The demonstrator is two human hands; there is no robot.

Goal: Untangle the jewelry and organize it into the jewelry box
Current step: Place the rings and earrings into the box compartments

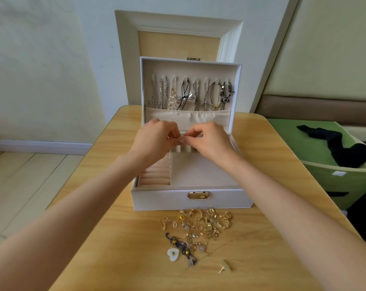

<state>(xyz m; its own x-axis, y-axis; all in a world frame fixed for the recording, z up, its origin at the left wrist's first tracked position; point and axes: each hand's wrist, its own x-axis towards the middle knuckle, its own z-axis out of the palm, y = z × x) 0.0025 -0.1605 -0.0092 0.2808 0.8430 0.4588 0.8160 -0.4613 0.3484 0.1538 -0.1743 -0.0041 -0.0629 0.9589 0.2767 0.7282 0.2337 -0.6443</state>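
Far left of the frame: pale wall (pixel 31 70), white baseboard (pixel 37 145), light plank floor (pixel 20 185). From lower left across to the center: wooden tabletop (pixel 125 259).

Left of center, over the back of the tray: left hand (pixel 154 137), fingers curled, grip pinched on a small pale piece (pixel 182 140), too small to identify.

Center of the frame, standing on the tabletop: white jewelry box (pixel 161 199), open, lid (pixel 144 85) upright. Inside the lid, a row of hooks (pixel 185 78) hung with necklaces (pixel 173 95) in silver, dark and gold, lower ends tucked behind a gathered fabric pocket (pixel 188 116). In the tray's left part, ring rolls (pixel 156 175); to their right, a wide beige compartment (pixel 199 171); along the back, a row of narrow slots (pixel 183 148), partly hidden by the hands. On the front wall, a gold latch (pixel 199 195). Behind the box, upper center, a white framed panel (pixel 178 22) against the wall.

Just right of center, on the other side of the same small pale piece: right hand (pixel 211 139), grip likewise pinched on it, fingertips of both hands meeting above the tray's back row.

Lower center, just in front of the box: tangled jewelry pile (pixel 199 229) on the tabletop, mostly gold chains and hoops, with a dark blue cord (pixel 178 242) and a white heart pendant (pixel 173 254) at its lower left edge. Lower right of the pile, lying apart: a single stud earring (pixel 225 266).

Far right of the frame, beside the tabletop: green bin (pixel 335 181), black cloth (pixel 346 148) draped across it.
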